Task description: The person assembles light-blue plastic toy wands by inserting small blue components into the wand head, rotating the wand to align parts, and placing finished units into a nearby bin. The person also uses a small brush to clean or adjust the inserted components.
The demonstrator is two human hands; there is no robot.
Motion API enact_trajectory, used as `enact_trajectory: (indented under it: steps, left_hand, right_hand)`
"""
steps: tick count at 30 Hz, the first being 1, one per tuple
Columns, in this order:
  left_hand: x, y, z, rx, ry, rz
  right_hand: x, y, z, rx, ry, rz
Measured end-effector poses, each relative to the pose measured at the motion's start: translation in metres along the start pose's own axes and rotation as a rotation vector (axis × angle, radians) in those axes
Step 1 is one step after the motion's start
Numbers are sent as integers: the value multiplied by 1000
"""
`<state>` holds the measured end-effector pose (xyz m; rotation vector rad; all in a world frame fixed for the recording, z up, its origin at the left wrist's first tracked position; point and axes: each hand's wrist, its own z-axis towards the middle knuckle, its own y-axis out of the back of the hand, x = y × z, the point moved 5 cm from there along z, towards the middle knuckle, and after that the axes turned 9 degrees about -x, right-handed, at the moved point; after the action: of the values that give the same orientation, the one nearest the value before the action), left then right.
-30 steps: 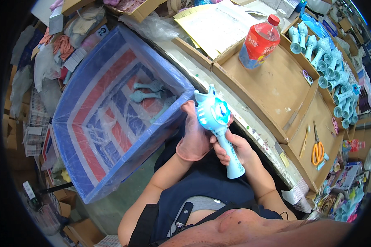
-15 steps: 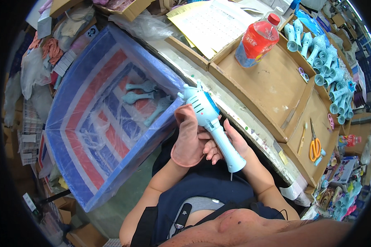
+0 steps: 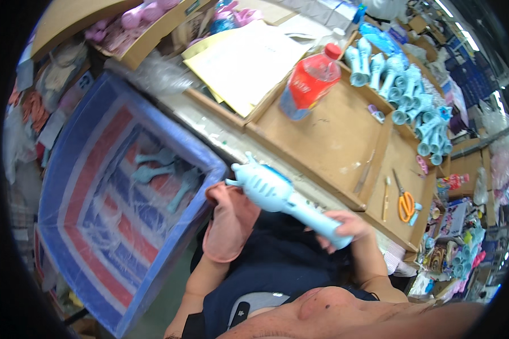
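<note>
A light-blue plastic toy (image 3: 266, 189) with a rounded, slotted head and a long flared handle lies slantwise in front of my body. My right hand (image 3: 349, 226) is closed round the lower handle, its fingertips showing beneath. Pink cloth (image 3: 226, 234) covers my left hand and meets the underside of the toy's head; the fingers there are hidden. Left of the toy stands a large bin (image 3: 90, 186) lined with blue, white and red striped sheeting. Inside it lie similar blue toy pieces (image 3: 152, 172) on clear plastic.
Beyond the toy, shallow cardboard trays (image 3: 322, 152) line the bench. They hold a red-capped bottle (image 3: 311, 82), orange-handled scissors (image 3: 405, 206) and a small brush (image 3: 386, 198). Many blue toy parts (image 3: 404, 85) are heaped at the right. Paper sheets (image 3: 249, 62) lie at the back.
The view has shifted, so the bench and bin appear further left. My right hand has moved down the handle and wrapped round it. The toy is tilted flatter; my left fingers no longer show.
</note>
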<state>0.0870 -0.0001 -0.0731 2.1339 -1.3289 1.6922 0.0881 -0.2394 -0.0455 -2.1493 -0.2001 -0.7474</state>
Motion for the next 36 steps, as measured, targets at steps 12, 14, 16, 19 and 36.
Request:
enact_trajectory:
  steps: [12,14,16,19,36]
  left_hand:
    - [-5,-35,-50,-35,-865,1302]
    - [-5,-49,-64,0,-878,1154]
    - [-7,-56,-88,-141,-1023,1116]
    - [1,-74,-125,29,-1207,1362]
    - [-138,-130,-284,-1958,-1820,3108]
  right_hand:
    - [331,201,-25,-1111,664,-357]
    - [370,249,-5,-1231,653,-436]
    - [401,295,12,-1293,718,-366]
    - [427,355,35,-1236,1044,-41]
    - [163,-108,123,-247,1342,-1915]
